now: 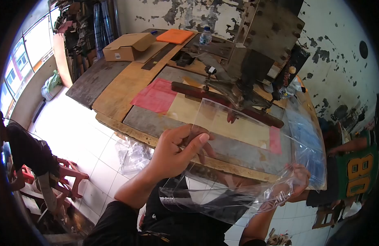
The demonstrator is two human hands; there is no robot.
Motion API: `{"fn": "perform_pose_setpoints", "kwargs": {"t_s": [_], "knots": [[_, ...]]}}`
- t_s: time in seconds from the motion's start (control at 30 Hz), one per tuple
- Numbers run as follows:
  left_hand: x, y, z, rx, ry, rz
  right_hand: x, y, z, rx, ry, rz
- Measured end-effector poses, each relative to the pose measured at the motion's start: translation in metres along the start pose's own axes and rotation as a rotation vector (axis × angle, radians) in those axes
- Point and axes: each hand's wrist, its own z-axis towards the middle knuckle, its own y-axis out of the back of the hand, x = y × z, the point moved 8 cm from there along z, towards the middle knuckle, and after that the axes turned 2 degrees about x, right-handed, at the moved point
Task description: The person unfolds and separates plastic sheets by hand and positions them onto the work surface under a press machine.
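Note:
A clear plastic sheet [222, 201] hangs curved between my two hands, in front of the machine table's near edge. My left hand [183, 147] pinches its upper left edge between thumb and fingers. My right hand [298, 180] is closed round the crumpled right end, seen partly through the plastic. Beyond the sheet, a dark red bar [226, 102] of the press machine [267, 37] spans the work surface. Below the bar lies a pale yellow sheet [234, 133], with pink pieces [155, 95] at its ends.
A cardboard box [128, 47], an orange pad [175, 36] and a water bottle [205, 36] stand at the back of the table. Blue-tinted plastic sheets [308, 143] lie at its right edge. People are at both sides, near a red stool [72, 176] on the left.

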Motion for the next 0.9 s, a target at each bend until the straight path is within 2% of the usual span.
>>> {"fn": "perform_pose_setpoints", "kwargs": {"t_s": [0.1, 0.4, 0.63, 0.7, 0.83, 0.9], "knots": [[-0.011, 0.003, -0.004, 0.014, 0.014, 0.067, -0.003, 0.001, -0.004, -0.020, -0.007, -0.153], [-0.017, 0.010, -0.013, -0.039, -0.046, 0.043, 0.000, -0.006, -0.007, 0.009, -0.152, -0.064], [-0.018, 0.013, -0.015, -0.021, -0.049, 0.039, 0.001, -0.003, -0.007, 0.011, -0.155, -0.084], [-0.017, 0.014, -0.016, -0.035, -0.088, 0.084, 0.019, -0.012, -0.001, 0.066, -0.022, -0.021], [-0.009, 0.014, -0.005, 0.006, -0.057, -0.129, 0.017, -0.001, -0.002, 0.076, -0.043, -0.097], [-0.003, 0.014, -0.004, 0.044, 0.046, -0.063, 0.040, -0.010, 0.006, 0.087, 0.142, -0.120]]}}
